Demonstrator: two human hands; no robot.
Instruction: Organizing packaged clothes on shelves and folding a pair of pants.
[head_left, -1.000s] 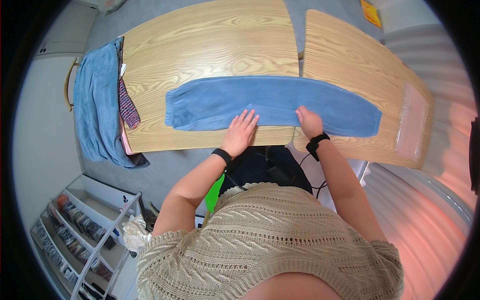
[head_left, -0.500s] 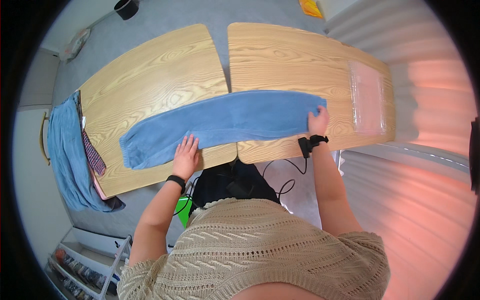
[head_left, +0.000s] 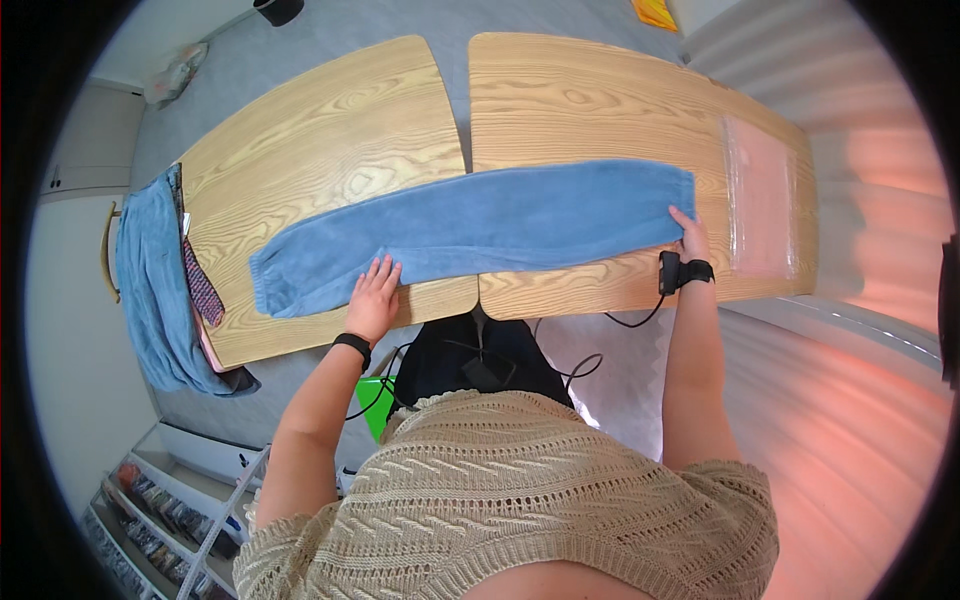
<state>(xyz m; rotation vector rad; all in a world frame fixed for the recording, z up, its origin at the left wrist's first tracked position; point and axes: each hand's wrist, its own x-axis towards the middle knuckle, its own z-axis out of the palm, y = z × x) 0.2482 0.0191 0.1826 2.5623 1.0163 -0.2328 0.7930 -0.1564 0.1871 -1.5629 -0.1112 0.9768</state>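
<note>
A pair of blue, soft-looking trousers (head_left: 480, 220), folded lengthwise into a long strip, lies across the two tabletops. Its gathered cuff is at the left and its broader waistband end at the right. My left hand (head_left: 374, 295) rests flat on the near edge, left of the middle, fingers stretched out. At the near right corner my right hand (head_left: 690, 238) has its fingers closed on the waistband end; part of the grip is hidden. Both wrists wear black bands, the right one with a small black box attached.
Two wood-grain tables (head_left: 330, 120) stand side by side with a narrow gap. More blue clothing (head_left: 155, 280) and a patterned dark piece (head_left: 203, 285) hang over the left edge. A clear plastic packet (head_left: 760, 200) lies at the right. Black cables (head_left: 580, 368) dangle by my lap.
My right hand has moved right, and the trousers' waistband end now reaches farther right, closer to the plastic packet. My left hand stays flat on the cloth. The whole view has shifted slightly.
</note>
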